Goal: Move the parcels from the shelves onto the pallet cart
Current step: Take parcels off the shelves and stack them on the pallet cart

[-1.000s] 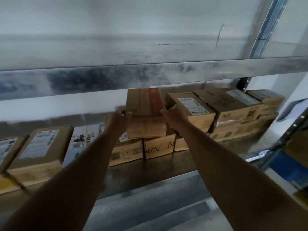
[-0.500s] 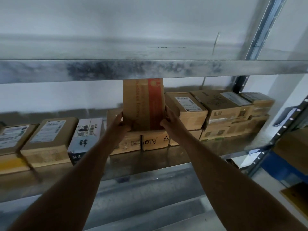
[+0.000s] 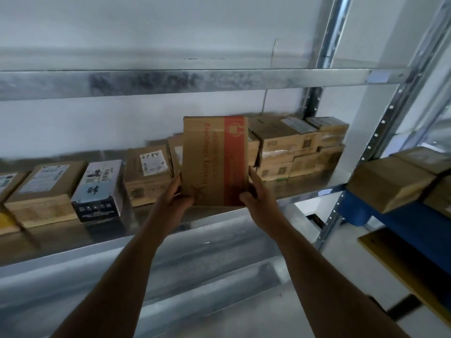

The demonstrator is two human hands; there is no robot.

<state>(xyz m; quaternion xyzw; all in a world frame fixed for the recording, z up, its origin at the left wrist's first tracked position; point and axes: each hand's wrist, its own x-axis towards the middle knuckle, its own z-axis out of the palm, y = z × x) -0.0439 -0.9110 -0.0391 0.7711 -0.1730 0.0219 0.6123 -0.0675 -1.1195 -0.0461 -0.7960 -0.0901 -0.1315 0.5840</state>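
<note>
A flat brown cardboard parcel with a red stripe [image 3: 214,159] is tilted up on end above the metal shelf [image 3: 170,223]. My left hand [image 3: 174,196] grips its lower left edge and my right hand [image 3: 256,193] grips its lower right edge. Behind it a row of brown parcels [image 3: 288,145] is stacked on the shelf. More parcels lie to the left, among them a labelled brown box [image 3: 148,174] and a dark printed box [image 3: 100,189]. No pallet cart is in view.
The upper shelf beam [image 3: 195,81] runs just above the lifted parcel. A perforated upright post [image 3: 380,132] stands at the right. Beyond it, brown boxes [image 3: 395,181] rest on a blue rack beam [image 3: 415,220]. A yellow board [image 3: 402,259] lies lower right.
Both hands have lifted the red-striped parcel off the stack, tipped it upright and drawn it toward the shelf's front edge. The view has shifted, showing more of the right-hand rack.
</note>
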